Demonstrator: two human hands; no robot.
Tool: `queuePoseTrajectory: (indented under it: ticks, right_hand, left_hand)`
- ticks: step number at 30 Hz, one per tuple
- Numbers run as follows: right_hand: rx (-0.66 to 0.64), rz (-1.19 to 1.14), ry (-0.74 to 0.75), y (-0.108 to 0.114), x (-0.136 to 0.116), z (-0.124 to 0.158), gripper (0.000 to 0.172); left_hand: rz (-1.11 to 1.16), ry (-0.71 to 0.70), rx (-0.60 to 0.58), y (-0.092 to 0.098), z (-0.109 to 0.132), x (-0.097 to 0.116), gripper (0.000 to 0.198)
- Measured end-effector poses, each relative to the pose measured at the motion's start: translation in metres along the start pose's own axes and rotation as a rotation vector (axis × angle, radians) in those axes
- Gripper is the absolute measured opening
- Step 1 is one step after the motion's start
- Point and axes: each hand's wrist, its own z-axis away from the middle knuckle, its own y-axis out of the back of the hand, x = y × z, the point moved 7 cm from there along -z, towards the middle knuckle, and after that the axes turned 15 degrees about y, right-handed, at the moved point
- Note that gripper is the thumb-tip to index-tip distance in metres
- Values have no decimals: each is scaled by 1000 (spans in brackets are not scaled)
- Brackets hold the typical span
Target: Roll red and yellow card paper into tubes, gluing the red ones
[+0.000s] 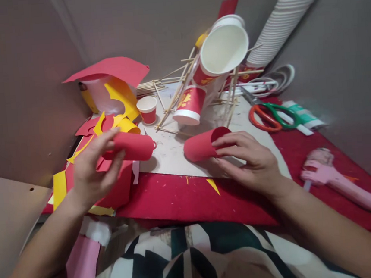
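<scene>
In the head view, my left hand (98, 166) is closed around the near end of a red paper tube (136, 146), which lies nearly level above the white board. My right hand (250, 161) pinches the open rim of a second red paper tube (197, 147), tilted toward the board. A gap separates the two tubes. Behind them stands a structure of thin wooden sticks (177, 94) carrying a large paper cup (225, 49) and a red patterned cup (191, 101). A small red paper cup (148, 110) stands beside the sticks.
Red-and-yellow paper pieces (118, 190) lie at the left under a red sheet (111, 69). On the right are scissors (271, 114), a pink glue gun (345, 181), and a tall stack of paper cups (287, 17). A white board (174, 157) covers part of the red cloth (191, 201).
</scene>
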Motion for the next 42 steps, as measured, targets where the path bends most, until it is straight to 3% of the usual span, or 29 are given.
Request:
queuePoseTrajectory:
  ticks: [3, 5, 9, 13, 17, 21, 24, 30, 42]
  right_hand:
    - [0, 10, -2, 0, 0, 1, 16]
    - [-9, 14, 3, 0, 0, 2, 16]
    - [-51, 15, 19, -2, -1, 2, 17]
    - [-83, 10, -6, -2, -2, 1, 24]
    - [-26, 19, -97, 5, 1, 1, 46]
    - [61, 14, -268, 14, 11, 10, 65]
    - [109, -48, -373, 15, 19, 18, 76]
    - [0, -182, -336, -1, 20, 21, 93]
    - [-130, -264, -396, -18, 19, 20, 110]
  left_hand:
    - [-132, -342, -175, -40, 7, 36, 53]
    - [-167, -451, -233, -60, 6, 48, 42]
    - [-216, -584, -266, -85, -2, 63, 36]
    - [-264, -627, -346, -104, -5, 66, 41]
    - [-141, -507, -381, -107, -15, 55, 56]
    - [78, -299, -376, -102, -25, 33, 83]
    - [187, -131, -446, -108, -25, 17, 92]
    - [391, 43, -625, -138, -17, 5, 112]
    - [483, 224, -688, -163, -12, -6, 122]
